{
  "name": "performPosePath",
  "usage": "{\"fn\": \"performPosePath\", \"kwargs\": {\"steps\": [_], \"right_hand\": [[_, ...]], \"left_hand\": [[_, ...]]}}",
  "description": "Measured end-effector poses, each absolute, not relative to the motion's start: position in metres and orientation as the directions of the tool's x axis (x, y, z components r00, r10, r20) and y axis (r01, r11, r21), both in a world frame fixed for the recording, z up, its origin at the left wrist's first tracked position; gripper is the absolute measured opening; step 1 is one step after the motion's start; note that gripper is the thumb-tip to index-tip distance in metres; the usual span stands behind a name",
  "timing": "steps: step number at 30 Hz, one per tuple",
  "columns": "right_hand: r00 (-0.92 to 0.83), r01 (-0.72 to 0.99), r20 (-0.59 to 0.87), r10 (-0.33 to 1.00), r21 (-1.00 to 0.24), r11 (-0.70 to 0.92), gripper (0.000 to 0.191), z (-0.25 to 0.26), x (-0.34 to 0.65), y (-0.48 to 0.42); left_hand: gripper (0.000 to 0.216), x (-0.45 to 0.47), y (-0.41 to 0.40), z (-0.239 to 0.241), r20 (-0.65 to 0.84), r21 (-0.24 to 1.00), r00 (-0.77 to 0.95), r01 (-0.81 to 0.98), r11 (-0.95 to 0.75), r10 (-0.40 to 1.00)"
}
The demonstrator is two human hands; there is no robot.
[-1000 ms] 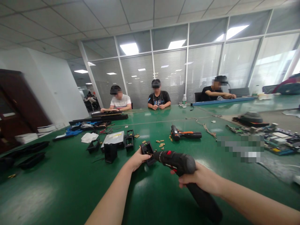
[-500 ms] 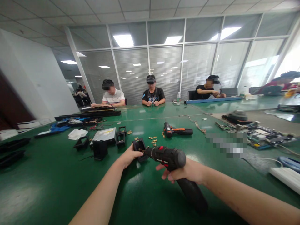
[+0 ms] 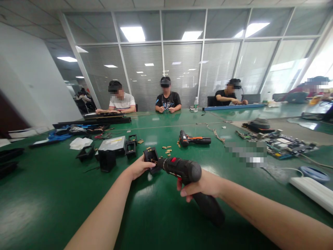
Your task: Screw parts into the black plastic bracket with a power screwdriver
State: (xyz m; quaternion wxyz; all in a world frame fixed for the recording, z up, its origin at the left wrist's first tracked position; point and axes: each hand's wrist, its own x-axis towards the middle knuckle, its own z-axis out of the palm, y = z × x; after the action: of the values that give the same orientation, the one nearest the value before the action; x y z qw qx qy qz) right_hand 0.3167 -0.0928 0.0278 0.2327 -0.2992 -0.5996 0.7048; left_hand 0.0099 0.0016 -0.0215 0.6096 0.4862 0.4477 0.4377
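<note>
My left hand (image 3: 137,167) is closed on a black plastic frame (image 3: 153,152), its thumb along the near edge. In my right hand (image 3: 199,185) is a black cordless drill (image 3: 182,169) with red marks, gripped by the handle. The drill's nose points left into the frame's opening; whether the bit touches anything inside, I cannot tell. Just beyond them several small brass-coloured pieces (image 3: 168,151) lie on the green table (image 3: 153,215). A second drill, black and orange (image 3: 195,139), lies on its side behind these pieces.
Left of my hands are more black frames (image 3: 108,160), a silver box-shaped drive (image 3: 112,144) and crumpled white tissue (image 3: 80,143). Circuit boards (image 3: 283,143) and a white power strip (image 3: 312,192) lie to the right. Several people sit across the table, one in the middle (image 3: 168,102).
The view has tilted and shifted slightly, so the scene sits higher and further left. My right fingers have drawn in around the drill handle; the drill still points into the frame.
</note>
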Motion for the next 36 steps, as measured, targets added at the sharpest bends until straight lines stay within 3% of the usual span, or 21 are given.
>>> {"fn": "performPosePath", "kwargs": {"steps": [3,7,12,19,25,33,36], "right_hand": [[-0.718,0.038,-0.135,0.683,-0.987,-0.156,0.066,0.027,0.316,-0.092],[-0.71,0.039,-0.119,0.694,-0.991,-0.131,0.07,0.03,0.315,-0.095],[-0.698,0.035,-0.102,0.709,-0.993,-0.109,0.054,0.035,0.315,-0.099],[-0.671,0.007,-0.076,0.737,-0.995,-0.095,0.064,0.025,0.315,-0.092],[-0.698,0.015,-0.087,0.711,-0.994,-0.107,0.034,0.028,0.318,-0.092],[-0.675,-0.015,-0.081,0.733,-0.992,-0.124,0.032,0.033,0.319,-0.094],[-0.67,-0.02,-0.074,0.739,-0.993,-0.118,0.034,0.034,0.32,-0.095]], "left_hand": [[0.077,0.01,0.003,-0.025,-0.111,0.986,0.193,-0.103,0.133,0.975],[0.076,0.012,0.006,-0.03,-0.105,0.987,0.17,-0.104,0.124,0.98],[0.076,0.011,0.007,-0.032,-0.097,0.988,0.175,-0.098,0.116,0.98],[0.061,0.005,0.013,-0.032,-0.095,0.94,0.265,-0.292,0.174,0.959],[0.072,0.005,0.016,-0.035,-0.151,0.948,0.245,-0.239,0.211,0.958],[0.057,0.003,0.014,-0.039,-0.093,0.965,0.225,-0.219,0.144,0.97],[0.061,0.003,0.012,-0.038,-0.03,0.977,0.25,-0.199,0.082,0.968]]}}
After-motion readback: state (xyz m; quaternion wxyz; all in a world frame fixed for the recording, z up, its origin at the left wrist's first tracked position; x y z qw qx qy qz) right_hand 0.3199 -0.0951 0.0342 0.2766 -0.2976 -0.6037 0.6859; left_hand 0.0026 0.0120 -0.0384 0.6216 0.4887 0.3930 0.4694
